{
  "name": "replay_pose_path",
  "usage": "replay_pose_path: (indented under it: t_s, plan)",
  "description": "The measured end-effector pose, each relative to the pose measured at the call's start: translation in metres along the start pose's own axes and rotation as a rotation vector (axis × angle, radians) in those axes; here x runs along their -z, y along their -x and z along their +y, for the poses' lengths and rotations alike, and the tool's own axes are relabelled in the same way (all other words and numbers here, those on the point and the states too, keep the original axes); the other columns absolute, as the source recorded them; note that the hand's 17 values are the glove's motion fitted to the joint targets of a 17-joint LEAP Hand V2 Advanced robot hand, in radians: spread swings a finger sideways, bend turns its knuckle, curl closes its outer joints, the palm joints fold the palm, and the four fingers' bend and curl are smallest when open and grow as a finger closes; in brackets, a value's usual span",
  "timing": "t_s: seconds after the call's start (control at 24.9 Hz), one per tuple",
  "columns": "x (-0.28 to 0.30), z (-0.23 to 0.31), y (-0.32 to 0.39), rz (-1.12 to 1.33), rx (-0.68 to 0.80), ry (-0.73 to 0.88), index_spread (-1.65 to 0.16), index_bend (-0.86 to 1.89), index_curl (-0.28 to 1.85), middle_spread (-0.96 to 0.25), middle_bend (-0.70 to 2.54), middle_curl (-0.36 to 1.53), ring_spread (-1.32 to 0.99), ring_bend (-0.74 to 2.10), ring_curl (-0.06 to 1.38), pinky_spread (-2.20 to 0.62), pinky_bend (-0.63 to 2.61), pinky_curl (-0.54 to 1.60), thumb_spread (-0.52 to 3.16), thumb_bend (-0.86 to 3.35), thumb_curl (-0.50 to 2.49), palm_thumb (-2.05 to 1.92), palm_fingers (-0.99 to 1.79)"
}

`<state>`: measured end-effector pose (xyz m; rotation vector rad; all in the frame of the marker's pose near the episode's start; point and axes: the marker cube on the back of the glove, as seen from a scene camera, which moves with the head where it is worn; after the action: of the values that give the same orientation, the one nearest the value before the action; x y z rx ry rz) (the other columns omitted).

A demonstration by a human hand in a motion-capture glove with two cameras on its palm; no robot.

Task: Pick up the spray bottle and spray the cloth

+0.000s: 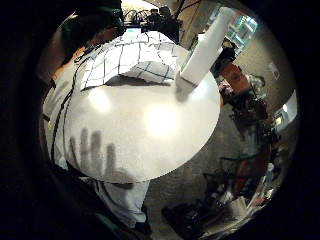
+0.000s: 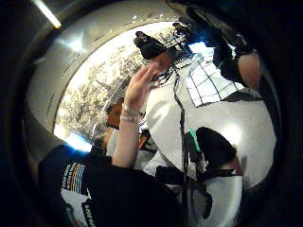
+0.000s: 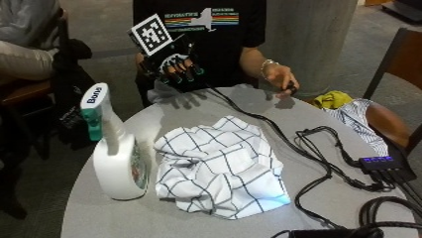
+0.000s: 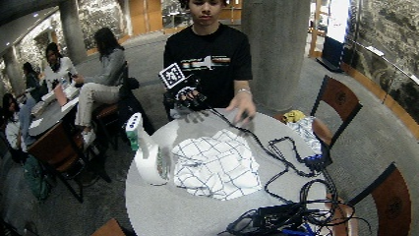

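Note:
A white spray bottle (image 3: 117, 158) with a green trigger stands upright on the round grey table (image 3: 171, 116), at its left side. Right beside it lies a crumpled white cloth (image 3: 221, 168) with a dark grid pattern. My gloved right hand (image 3: 175, 62) hovers above the table's far edge, well behind the bottle and cloth, its fingers spread, pointing down and holding nothing. The bottle (image 1: 205, 47) and cloth (image 1: 132, 60) also show in the little finger side palm view, across the table (image 1: 150, 135) from the hand. The bare left hand (image 3: 280, 79) is raised over the far edge.
Black cables (image 3: 310, 148) run across the table's right half to a small hub (image 3: 382, 166). A chair (image 3: 395, 59) with yellow and striped cloth on its seat stands at the right. Seated people are off to the left.

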<state>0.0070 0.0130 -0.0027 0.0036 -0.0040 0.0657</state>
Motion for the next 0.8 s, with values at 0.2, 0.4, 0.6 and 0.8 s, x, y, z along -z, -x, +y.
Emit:
replay_pose_path:
  t_s: [0.2,0.4,0.6,0.8]
  plan:
    - [0.001,-0.011,-0.011,-0.015,-0.021,0.006,-0.33,0.32,0.34,-0.07,0.27,0.3,-0.01,0.19,0.23,0.19,0.17,0.12,1.02,0.19,0.27,0.71,0.66]
    - [0.012,-0.019,-0.033,-0.076,-0.154,0.016,-0.35,0.23,0.34,-0.07,0.26,0.31,-0.01,0.21,0.24,0.2,0.19,0.13,1.04,0.14,0.28,0.71,0.63]
    - [0.02,-0.03,-0.073,-0.244,-0.213,-0.115,-0.37,0.07,0.29,-0.06,0.25,0.33,0.0,0.26,0.27,0.2,0.26,0.17,1.04,0.09,0.29,0.7,0.58]
    - [0.027,-0.03,-0.102,-0.431,-0.347,-0.202,-0.39,-0.04,0.2,-0.05,0.27,0.34,0.01,0.35,0.3,0.2,0.4,0.22,1.03,0.04,0.29,0.67,0.49]
